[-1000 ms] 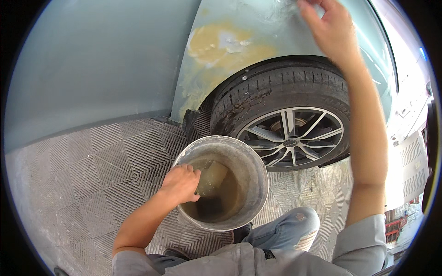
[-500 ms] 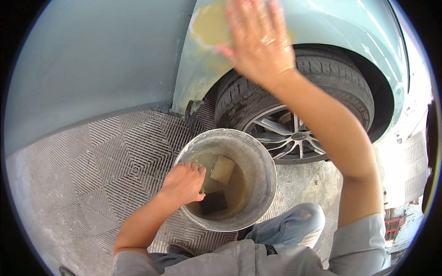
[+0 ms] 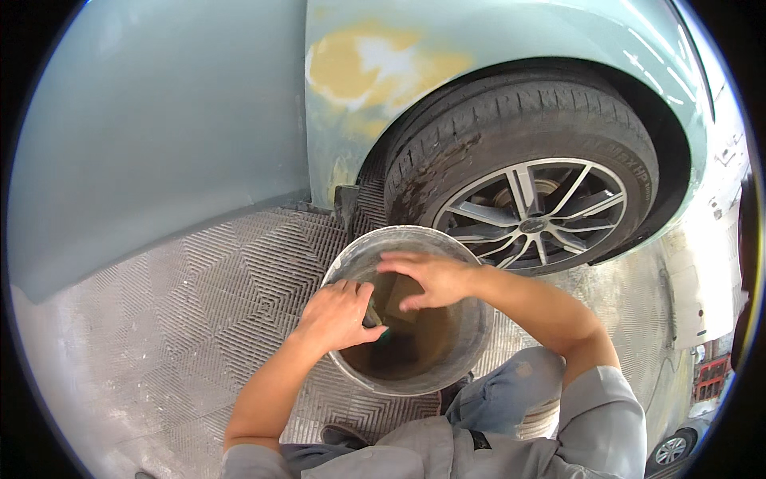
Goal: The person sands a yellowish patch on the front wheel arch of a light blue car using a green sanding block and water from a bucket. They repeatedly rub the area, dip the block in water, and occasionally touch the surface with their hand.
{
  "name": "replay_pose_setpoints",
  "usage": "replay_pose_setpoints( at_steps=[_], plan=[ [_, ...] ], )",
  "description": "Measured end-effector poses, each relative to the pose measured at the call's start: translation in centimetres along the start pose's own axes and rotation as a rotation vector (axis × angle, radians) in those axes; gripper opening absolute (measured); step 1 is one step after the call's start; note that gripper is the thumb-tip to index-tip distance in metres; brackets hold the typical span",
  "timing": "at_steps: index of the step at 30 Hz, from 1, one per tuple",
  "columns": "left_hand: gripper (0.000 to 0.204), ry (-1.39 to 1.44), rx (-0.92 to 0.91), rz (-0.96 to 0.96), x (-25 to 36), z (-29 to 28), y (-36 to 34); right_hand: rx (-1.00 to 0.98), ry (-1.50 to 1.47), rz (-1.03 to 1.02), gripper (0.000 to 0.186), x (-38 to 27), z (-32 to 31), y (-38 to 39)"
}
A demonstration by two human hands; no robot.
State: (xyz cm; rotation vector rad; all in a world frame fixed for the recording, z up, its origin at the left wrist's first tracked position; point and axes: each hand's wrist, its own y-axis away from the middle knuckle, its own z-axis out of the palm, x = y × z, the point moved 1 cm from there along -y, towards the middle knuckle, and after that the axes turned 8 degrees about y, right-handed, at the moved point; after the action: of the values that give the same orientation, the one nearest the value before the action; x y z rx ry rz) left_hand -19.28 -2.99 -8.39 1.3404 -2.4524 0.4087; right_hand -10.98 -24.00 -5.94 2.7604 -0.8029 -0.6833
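Note:
A bucket (image 3: 476,349) of murky water stands in front of me. At its left side my left hand (image 3: 339,318) is closed on a small flat pad (image 3: 373,316) with a greenish edge, mostly hidden by the fingers. My right hand (image 3: 435,281) reaches over the bucket from the right with thumb and fingers apart, holding nothing. Below it a pale block (image 3: 401,306) shows in the water, partly covered by the hand. A dark block lies dimly in the murk nearer to me.
Beyond the bucket is a light green car fender (image 3: 511,28) with a sanded patch (image 3: 343,68) of yellow and white. The wheel (image 3: 527,144) sits just behind the bucket. At left is the grey-blue car door (image 3: 175,104). Ribbed floor tiles (image 3: 239,271) lie below.
My right hand has come down from the fender patch to the bucket, baring the patch. The left hand stays at the bucket's left side, still gripping the pad.

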Motion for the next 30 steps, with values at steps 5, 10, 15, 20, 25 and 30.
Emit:
replay_pose_setpoints(
  at_steps=[5, 10, 15, 20, 25, 30],
  plan=[
    [0.069, 0.269, 0.123, -0.051, 0.0, -0.5, 0.2, -0.003, -0.372, -0.174, 0.075, -0.2, 2.9, 0.5],
    [0.069, 0.359, 0.096, -0.116, 0.0, -0.6, 0.5, -0.007, -0.522, -0.156, 0.073, -0.9, 3.1, 0.1],
    [0.071, 0.451, 0.109, -0.025, 0.5, -2.0, -0.1, 0.184, -0.333, -0.230, 0.070, 1.1, 1.3, 2.0],
    [0.062, 0.071, 0.514, -0.033, 0.4, -8.1, -2.9, 0.345, -0.225, -0.020, 0.067, 3.9, 0.9, 5.2],
    [0.060, -0.571, 0.974, 0.408, 2.0, -17.5, -11.1, 0.538, -0.213, -0.180, 0.067, 4.3, 1.2, 5.6],
    [0.074, -1.016, 1.020, 0.670, 5.3, -23.8, -19.8, 0.484, -0.247, -0.072, 0.067, 4.5, 1.2, 5.4]
  ],
)
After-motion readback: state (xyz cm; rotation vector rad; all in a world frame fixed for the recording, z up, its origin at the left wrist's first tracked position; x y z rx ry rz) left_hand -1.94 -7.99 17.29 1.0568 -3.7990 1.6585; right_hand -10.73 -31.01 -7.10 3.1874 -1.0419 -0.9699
